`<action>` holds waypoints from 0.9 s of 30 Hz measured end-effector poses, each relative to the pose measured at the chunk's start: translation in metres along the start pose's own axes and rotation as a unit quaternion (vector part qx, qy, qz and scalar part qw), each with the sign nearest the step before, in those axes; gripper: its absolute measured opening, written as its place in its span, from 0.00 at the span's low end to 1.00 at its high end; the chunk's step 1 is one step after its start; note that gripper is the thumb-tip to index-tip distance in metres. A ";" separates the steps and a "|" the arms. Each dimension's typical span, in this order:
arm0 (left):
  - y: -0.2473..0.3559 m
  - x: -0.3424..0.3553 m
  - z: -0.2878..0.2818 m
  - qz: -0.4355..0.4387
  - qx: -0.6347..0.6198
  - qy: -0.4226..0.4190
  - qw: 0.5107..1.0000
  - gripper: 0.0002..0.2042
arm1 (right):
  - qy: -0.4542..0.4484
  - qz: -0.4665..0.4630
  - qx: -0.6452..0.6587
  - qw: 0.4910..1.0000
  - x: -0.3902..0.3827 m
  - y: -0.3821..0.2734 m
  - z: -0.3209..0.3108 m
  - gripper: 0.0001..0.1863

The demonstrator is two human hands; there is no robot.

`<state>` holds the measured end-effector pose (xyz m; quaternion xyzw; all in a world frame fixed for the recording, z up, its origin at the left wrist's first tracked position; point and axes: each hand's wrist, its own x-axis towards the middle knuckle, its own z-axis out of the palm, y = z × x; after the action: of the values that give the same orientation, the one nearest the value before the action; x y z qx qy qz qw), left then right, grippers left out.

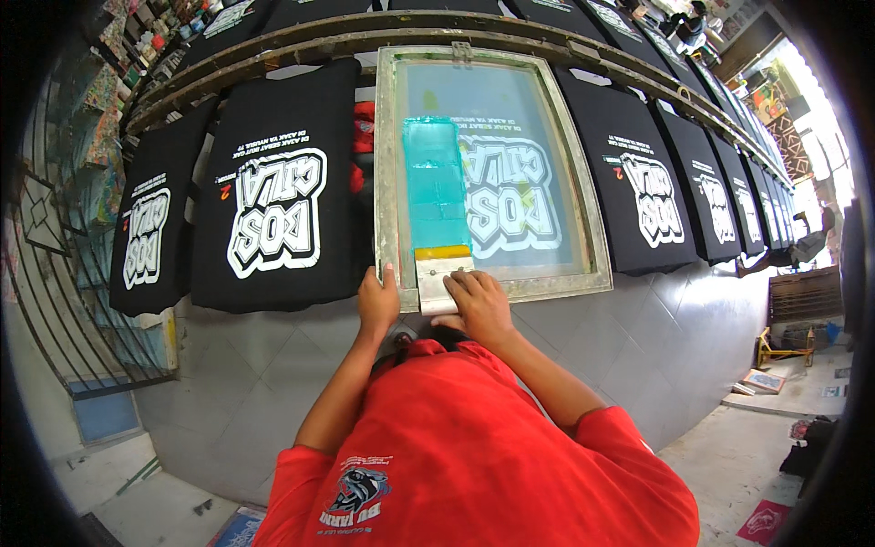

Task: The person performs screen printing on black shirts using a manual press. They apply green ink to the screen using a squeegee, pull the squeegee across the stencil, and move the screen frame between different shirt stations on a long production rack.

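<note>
A screen-printing frame (pixel 387 182) lies over one of the black shirts, its mesh showing the white lettering below. Down the mesh's left side runs a wide band of teal ink (pixel 436 187). My right hand (pixel 483 305) is closed round the metal handle of a squeegee (pixel 439 273). The squeegee's amber blade rests on the mesh at the near end of the teal band. My left hand (pixel 378 299) grips the frame's near left corner, thumb on top; its other fingers are partly hidden.
Black printed shirts stretched on boards flank the frame, such as the left shirt (pixel 273 173) and the right shirt (pixel 629 173). Behind them run long rails (pixel 328 36). A metal grille (pixel 55 255) stands at the far left. Grey tiled floor (pixel 237 383) lies below.
</note>
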<state>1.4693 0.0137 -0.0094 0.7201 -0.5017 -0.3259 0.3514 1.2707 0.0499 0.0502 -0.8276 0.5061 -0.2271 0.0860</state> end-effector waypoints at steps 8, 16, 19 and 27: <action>-0.021 0.002 -0.001 0.006 0.005 0.005 1.000 0.21 | 0.222 0.359 -0.116 0.899 -0.054 0.144 -0.096 0.31; 0.028 -0.004 -0.036 -0.019 -0.038 -0.028 0.999 0.20 | 0.130 0.528 0.042 0.838 -0.091 0.237 -0.096 0.31; 0.016 -0.002 -0.062 0.006 -0.030 -0.001 1.000 0.19 | 0.138 0.525 -0.042 0.839 -0.078 0.196 -0.109 0.31; -0.074 0.012 -0.218 0.043 -0.083 0.021 0.995 0.17 | 0.188 0.503 -0.018 0.843 -0.034 0.030 -0.021 0.27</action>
<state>1.6884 0.0597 0.0454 0.6731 -0.4959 -0.3356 0.4341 1.2238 0.0677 0.0480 -0.4022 0.8634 -0.2948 0.0768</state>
